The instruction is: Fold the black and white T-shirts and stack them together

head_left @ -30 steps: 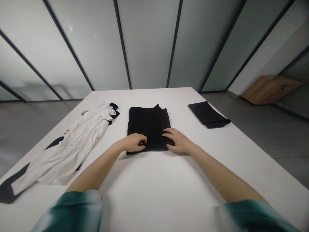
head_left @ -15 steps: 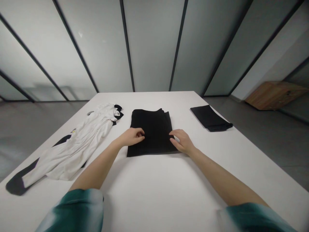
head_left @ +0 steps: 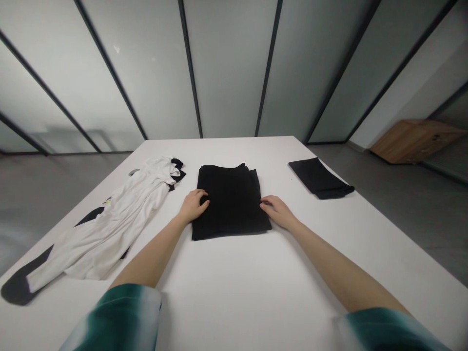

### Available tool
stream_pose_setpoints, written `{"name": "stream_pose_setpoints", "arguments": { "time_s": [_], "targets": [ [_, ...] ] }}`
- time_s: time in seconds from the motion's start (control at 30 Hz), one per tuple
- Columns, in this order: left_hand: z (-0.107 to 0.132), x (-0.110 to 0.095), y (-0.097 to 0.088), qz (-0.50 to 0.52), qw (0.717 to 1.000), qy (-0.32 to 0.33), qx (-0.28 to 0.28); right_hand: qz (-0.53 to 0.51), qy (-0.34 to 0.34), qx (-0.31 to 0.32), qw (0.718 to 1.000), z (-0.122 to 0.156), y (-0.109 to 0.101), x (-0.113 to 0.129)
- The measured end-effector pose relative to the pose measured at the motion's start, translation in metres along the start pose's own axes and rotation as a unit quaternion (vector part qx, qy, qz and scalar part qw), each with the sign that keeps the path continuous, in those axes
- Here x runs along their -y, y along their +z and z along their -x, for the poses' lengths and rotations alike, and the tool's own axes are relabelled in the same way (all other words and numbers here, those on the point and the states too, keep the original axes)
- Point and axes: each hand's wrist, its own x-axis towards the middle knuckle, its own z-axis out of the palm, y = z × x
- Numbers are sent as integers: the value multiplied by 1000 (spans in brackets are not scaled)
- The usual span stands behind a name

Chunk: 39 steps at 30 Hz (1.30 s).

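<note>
A folded black garment (head_left: 230, 202) lies flat in the middle of the white table; its exact kind does not show. My left hand (head_left: 193, 204) rests along its left edge, thumb and fingers apart, the tips touching the cloth. At the right edge, my right hand (head_left: 277, 211) touches the fabric with fingers stretched and thumb apart. Some layers show as uneven edges at the garment's upper right corner.
To the left, a loose white garment (head_left: 120, 214) lies on top of dark clothing (head_left: 22, 287). Another folded black garment (head_left: 318, 178) lies near the right edge of the white table (head_left: 237, 292). A wooden cabinet (head_left: 413, 141) stands beyond, at the right.
My left hand has slid left, from on the cloth to its left edge. My right hand has shifted slightly right. The folded garment stays practically in place.
</note>
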Motion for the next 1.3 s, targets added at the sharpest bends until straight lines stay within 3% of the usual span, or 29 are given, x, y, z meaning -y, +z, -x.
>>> {"name": "stream_pose_setpoints", "arguments": {
  "time_s": [0.4, 0.53, 0.6, 0.67, 0.77, 0.83, 0.97, 1.13, 1.3],
  "targets": [
    [1, -3, -2, 15, 1000, -6, -15, -37, 5, -21, 999, 2, -1, 1],
    [4, -12, -9, -12, 998, -14, -52, -18, -88, -47, 995, 6, -8, 16],
    [6, -21, -11, -9, 1000, 5, -20, 6, -146, 0, 989, 8, -11, 28],
    [8, -33, -13, 2, 997, 50, 58, 37, -173, 74, 982, 10, -12, 40],
    [11, -50, -20, -19, 978, 117, 172, 86, -163, 142, 973, 12, -11, 50],
    [13, -58, -27, -46, 967, 129, 213, 102, -156, 155, 970, 13, -10, 51],
    [23, -71, -41, -77, 956, 121, 257, 107, -159, 156, 969, 12, -9, 50],
    [35, -89, -45, -179, 929, 80, 315, 124, -188, 163, 960, 10, -11, 52],
    [36, -91, -51, -204, 925, 49, 318, 170, -183, 166, 954, 8, -19, 54]
  ]
}}
